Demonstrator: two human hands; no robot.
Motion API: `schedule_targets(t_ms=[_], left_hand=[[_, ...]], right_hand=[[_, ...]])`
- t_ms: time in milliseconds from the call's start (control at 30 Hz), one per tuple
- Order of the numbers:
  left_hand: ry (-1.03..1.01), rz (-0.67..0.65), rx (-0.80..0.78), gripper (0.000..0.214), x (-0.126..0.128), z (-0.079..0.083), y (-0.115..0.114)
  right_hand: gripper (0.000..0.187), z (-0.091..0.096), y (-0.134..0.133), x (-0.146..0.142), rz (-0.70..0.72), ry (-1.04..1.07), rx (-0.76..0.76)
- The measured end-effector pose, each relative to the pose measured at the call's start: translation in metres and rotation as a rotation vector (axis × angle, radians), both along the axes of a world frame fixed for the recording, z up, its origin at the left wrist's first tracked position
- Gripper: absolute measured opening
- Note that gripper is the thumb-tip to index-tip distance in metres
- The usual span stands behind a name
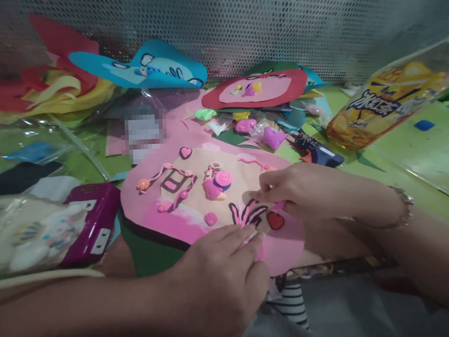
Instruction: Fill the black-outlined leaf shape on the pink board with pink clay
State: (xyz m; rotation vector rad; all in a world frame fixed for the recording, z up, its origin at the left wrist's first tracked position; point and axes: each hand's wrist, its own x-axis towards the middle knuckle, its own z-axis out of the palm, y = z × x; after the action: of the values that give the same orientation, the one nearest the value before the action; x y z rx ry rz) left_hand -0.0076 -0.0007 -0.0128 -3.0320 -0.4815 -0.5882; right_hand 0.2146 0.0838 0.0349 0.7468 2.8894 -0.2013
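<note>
A pink cut-paper collage (286,255) lies in front of me, with a beige middle and clay decorations. On it are a snail-like clay figure (217,182) with a swirled shell, a pink clay shell (210,218), a black-outlined red heart (275,220) and a pink branching shape (248,214) edged in black. My left hand (228,271) rests at the near edge, its fingers bent together over pink material at the base of that branching shape. My right hand (306,190) is closed at the collage's right side, fingers curled against its surface. What either set of fingertips holds is hidden.
Lumps of coloured clay (274,137) and paper scraps lie behind the collage. A labelled drink bottle (384,106) leans at the right. Blue (106,69) and red (298,82) paper pieces stand at the back against a perforated panel (242,30). A purple-edged pouch (97,212) lies left.
</note>
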Motion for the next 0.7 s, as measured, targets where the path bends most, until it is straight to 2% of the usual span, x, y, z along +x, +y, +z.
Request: schedule_targets(t_ms=[233,333,467,600,700], left_hand=[[-0.022,-0.005,-0.009,0.020,0.000,-0.001,0.000],[-0.025,-0.011,-0.006,0.020,0.000,0.000,0.000],[-0.017,-0.010,-0.012,0.018,0.001,0.001,0.001],[-0.032,-0.024,-0.022,0.021,0.001,0.000,0.002],[-0.045,-0.021,-0.026,0.022,0.001,-0.001,0.002]], right_hand=[[0.030,0.002,-0.002,-0.001,-0.079,-0.004,-0.074],[0.030,0.004,-0.006,-0.003,-0.075,-0.043,-0.068],[0.019,0.005,-0.011,-0.005,-0.068,-0.095,-0.057],[0.016,0.004,-0.015,-0.007,-0.097,-0.073,-0.135],[0.012,0.003,-0.019,-0.006,-0.123,-0.049,-0.121]])
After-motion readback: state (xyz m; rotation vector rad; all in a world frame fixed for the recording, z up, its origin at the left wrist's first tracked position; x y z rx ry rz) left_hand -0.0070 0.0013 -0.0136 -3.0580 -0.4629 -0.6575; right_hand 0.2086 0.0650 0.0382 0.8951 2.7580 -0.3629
